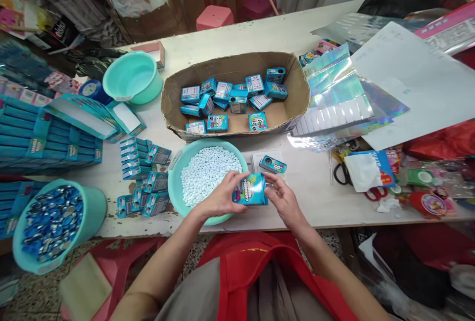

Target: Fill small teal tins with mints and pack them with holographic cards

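Observation:
A small blue candy box (250, 190) is held level above the right rim of a turquoise basin. My left hand (219, 197) grips its left end between thumb and fingers. At the right end, the fingers and thumb of my right hand (282, 198) close on the box's edge. White candy pieces (208, 172) lie in the basin (175, 190) under my left hand. Just beyond my right hand, a blue box (273, 164) with a round dark spot lies on the table. Several more small boxes (156, 181) stand left of the basin.
Behind the basin, a cardboard tray (237, 64) holds several blue boxes. Left are a turquoise tub (94, 212) of blue wrapped pieces, another turquoise basin (131, 76) and stacked cartons (37, 138). Iridescent sheets (334, 98), scissors (342, 173) and packets (371, 170) lie right.

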Tool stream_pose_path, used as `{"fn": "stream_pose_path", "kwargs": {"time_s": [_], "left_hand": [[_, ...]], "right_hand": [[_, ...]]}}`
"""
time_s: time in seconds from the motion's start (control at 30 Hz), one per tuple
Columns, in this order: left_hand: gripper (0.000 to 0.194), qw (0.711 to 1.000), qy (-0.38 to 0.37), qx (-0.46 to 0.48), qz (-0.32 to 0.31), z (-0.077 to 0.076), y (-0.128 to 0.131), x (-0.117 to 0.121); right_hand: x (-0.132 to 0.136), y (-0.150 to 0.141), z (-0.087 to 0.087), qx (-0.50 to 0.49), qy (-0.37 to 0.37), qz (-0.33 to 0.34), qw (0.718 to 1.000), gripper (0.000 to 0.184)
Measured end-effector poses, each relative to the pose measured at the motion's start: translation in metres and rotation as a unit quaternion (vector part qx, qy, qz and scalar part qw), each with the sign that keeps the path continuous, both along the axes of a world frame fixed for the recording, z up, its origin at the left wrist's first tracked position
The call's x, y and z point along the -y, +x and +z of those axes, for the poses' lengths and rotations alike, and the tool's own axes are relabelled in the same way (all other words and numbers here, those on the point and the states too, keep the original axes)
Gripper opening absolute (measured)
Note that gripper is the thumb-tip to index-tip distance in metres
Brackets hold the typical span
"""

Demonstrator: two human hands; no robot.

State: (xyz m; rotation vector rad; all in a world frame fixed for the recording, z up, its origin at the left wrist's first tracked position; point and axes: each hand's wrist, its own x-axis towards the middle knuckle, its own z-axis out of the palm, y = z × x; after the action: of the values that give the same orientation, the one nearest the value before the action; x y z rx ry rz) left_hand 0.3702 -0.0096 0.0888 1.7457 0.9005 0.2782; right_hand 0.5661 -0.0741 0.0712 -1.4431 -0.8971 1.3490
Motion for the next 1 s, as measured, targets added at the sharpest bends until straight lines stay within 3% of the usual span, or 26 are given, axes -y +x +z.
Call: {"fn": "stream_pose_path", "kwargs": {"time_s": [0.07, 0.13, 0.17, 0.23, 0.3, 0.33, 0.4, 0.5, 0.6, 0.7, 0.77, 0.87, 0.93, 1.0], "left_hand": [[0.084, 0.996, 0.043, -0.026, -0.08, -0.003, 0.004, 0.007], [0.08, 0.991, 0.069, -0.01, -0.113, -0.012, 0.004, 0.01], [0.074, 0.992, 0.085, -0.006, -0.091, -0.019, 0.002, 0.009], [0.052, 0.99, 0.13, -0.045, 0.034, -0.037, -0.005, 0.001], [0.037, 0.961, 0.162, -0.141, 0.177, -0.059, -0.015, -0.01], [0.036, 0.942, 0.167, -0.192, 0.219, -0.07, -0.018, -0.015], [0.039, 0.918, 0.165, -0.266, 0.242, -0.087, -0.021, -0.021], [0.039, 0.914, 0.165, -0.298, 0.22, -0.098, -0.016, -0.018], [0.024, 0.927, 0.141, -0.251, 0.239, -0.095, -0.01, -0.012], [0.021, 0.925, 0.03, -0.129, 0.357, -0.089, -0.011, -0.014], [0.022, 0.885, -0.111, 0.003, 0.453, -0.085, -0.015, -0.019], [0.023, 0.77, -0.306, 0.202, 0.522, -0.069, -0.022, -0.028], [0.021, 0.719, -0.362, 0.285, 0.521, -0.051, -0.024, -0.033], [0.02, 0.706, -0.354, 0.341, 0.509, -0.027, -0.022, -0.035]], "right_hand": [[0.007, 0.007, -0.007, -0.031, -0.069, 0.039, 0.996, 0.059], [0.02, 0.017, -0.016, -0.048, -0.115, 0.07, 0.99, 0.059], [0.027, 0.023, -0.023, -0.05, -0.133, 0.076, 0.987, 0.056], [0.043, 0.035, -0.039, -0.038, -0.166, 0.068, 0.983, 0.052], [0.058, 0.042, -0.059, 0.001, -0.178, 0.054, 0.983, 0.052], [0.063, 0.044, -0.069, 0.035, -0.171, 0.044, 0.984, 0.052], [0.069, 0.043, -0.086, 0.135, -0.128, 0.027, 0.982, 0.05], [0.059, 0.037, -0.095, 0.289, -0.043, -0.035, 0.956, 0.049], [0.026, 0.034, -0.09, 0.348, 0.023, -0.132, 0.928, 0.065], [-0.017, 0.038, -0.077, 0.321, 0.039, -0.124, 0.938, 0.063], [-0.041, 0.04, -0.063, 0.29, 0.039, -0.088, 0.952, 0.049], [-0.057, 0.032, -0.03, 0.282, 0.103, -0.066, 0.952, 0.039], [-0.057, 0.019, -0.006, 0.289, 0.165, -0.03, 0.943, 0.034], [-0.055, 0.0, 0.012, 0.289, 0.202, 0.033, 0.935, 0.029]]}}
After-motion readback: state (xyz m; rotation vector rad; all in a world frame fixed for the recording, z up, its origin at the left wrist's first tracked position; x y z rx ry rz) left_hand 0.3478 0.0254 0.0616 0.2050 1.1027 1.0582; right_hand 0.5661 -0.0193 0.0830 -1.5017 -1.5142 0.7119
